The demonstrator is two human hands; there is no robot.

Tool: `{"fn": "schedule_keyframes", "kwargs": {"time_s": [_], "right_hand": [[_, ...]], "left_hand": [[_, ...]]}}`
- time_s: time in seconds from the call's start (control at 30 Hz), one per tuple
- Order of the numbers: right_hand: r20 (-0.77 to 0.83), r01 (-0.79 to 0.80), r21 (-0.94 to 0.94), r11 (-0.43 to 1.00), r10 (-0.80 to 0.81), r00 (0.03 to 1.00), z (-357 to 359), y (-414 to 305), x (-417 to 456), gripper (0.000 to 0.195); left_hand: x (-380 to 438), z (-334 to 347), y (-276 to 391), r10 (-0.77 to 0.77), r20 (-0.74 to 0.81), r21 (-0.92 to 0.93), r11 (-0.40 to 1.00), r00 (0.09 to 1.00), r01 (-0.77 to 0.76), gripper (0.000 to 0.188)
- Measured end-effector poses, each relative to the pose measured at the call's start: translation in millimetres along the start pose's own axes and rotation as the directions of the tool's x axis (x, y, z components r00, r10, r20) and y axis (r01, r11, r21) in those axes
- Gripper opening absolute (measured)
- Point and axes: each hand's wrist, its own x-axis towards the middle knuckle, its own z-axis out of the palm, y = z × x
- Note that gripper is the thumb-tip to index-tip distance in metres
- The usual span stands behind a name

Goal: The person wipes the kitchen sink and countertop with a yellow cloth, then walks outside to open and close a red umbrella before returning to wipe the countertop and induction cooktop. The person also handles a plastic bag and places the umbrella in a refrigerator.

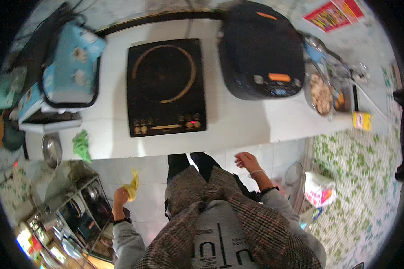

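Note:
My left hand (120, 197) grips a crumpled yellow cloth (132, 186) over the floor, left of my body. On the other side, my right hand (247, 161) hangs just off the counter's front edge with its fingers curled and apart, holding nothing. In front of me a black induction cooktop (165, 87) lies on the white counter (161, 144); a small red light glows on its panel. To its right stands a black rice cooker (261, 50). A crumpled green cloth (82, 146) lies at the counter's front left edge.
Beside the green cloth is a metal bowl (52, 151); behind it sit blue patterned boxes (72, 67). A bowl of pale food pieces (320, 94) and a yellow packet (362, 121) are at right. A metal rack (80, 215) with cookware stands low left, a white bag (319, 190) low right.

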Motion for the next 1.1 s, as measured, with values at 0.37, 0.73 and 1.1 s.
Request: {"fn": "schedule_keyframes", "kwargs": {"time_s": [0.37, 0.73, 1.1], "right_hand": [[0.296, 0.163, -0.013, 0.986, -0.152, 0.943, 39, -21, -26, 0.03], [0.139, 0.234, 0.454, 0.86, -0.327, 0.935, 111, -112, 1, 0.034], [-0.289, 0.412, 0.072, 0.908, -0.377, 0.88, 182, -141, 114, 0.042]], "left_hand": [[-35, 44, 145, 0.267, 0.028, -0.342, 0.908, 0.963, -0.241, 0.032], [-31, 54, 351, 0.739, -0.065, -0.073, 0.667, 0.671, -0.742, 0.037], [65, -31, 347, -0.031, -0.146, -0.662, 0.746, 0.989, -0.074, 0.061]]}}
